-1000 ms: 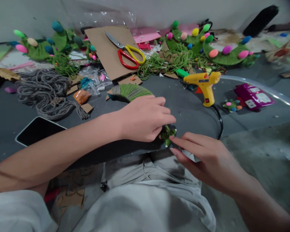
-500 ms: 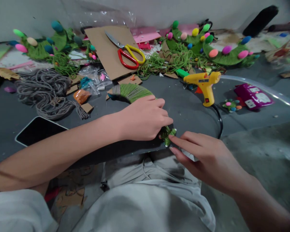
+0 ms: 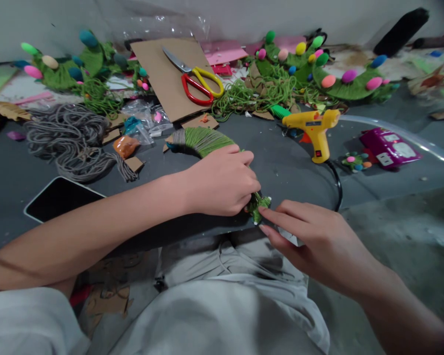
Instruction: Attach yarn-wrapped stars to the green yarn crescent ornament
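Your right hand [image 3: 314, 236] has its fingers parted, holding nothing, index tip touching the small green yarn piece [image 3: 257, 211] at the table's [image 3: 284, 162] near edge. Adjoining its left, your left hand [image 3: 225, 183] curls, grip hidden; beyond, the wrapped arc [image 3: 205, 140] bends away leftward.

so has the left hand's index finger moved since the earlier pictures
Yes, slightly: on the left hand, the index finger has drawn back leftward, its tip now farther from the yellow glue gun, which has stayed put.
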Tool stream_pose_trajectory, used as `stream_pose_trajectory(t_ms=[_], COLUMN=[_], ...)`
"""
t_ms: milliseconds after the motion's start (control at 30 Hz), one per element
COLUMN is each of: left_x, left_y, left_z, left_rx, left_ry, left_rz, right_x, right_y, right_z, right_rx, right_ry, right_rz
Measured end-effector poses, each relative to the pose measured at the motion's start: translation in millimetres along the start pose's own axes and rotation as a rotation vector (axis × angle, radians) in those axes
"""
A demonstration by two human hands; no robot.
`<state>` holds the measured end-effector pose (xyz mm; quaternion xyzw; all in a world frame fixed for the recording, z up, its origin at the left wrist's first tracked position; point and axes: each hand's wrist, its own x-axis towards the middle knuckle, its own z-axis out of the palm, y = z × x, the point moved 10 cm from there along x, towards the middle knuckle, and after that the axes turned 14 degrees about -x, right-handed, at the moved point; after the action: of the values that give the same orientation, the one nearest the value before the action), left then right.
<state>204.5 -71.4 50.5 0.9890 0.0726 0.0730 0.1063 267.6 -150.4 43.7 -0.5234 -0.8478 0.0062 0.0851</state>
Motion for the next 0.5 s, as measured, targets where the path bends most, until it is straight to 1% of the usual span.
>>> stream_pose_trajectory(t_ms=[500], left_x=[-0.2], left_y=[2.6], left_z=[-0.1], left_rx=[0.006], left_ry=[-0.007], left_rz=[-0.016], right_x=[1.2], right_y=[-1.7], right_z=[-1.4], right_rx=[-0.008], right_ry=[0.009], right_rz=[-0.006])
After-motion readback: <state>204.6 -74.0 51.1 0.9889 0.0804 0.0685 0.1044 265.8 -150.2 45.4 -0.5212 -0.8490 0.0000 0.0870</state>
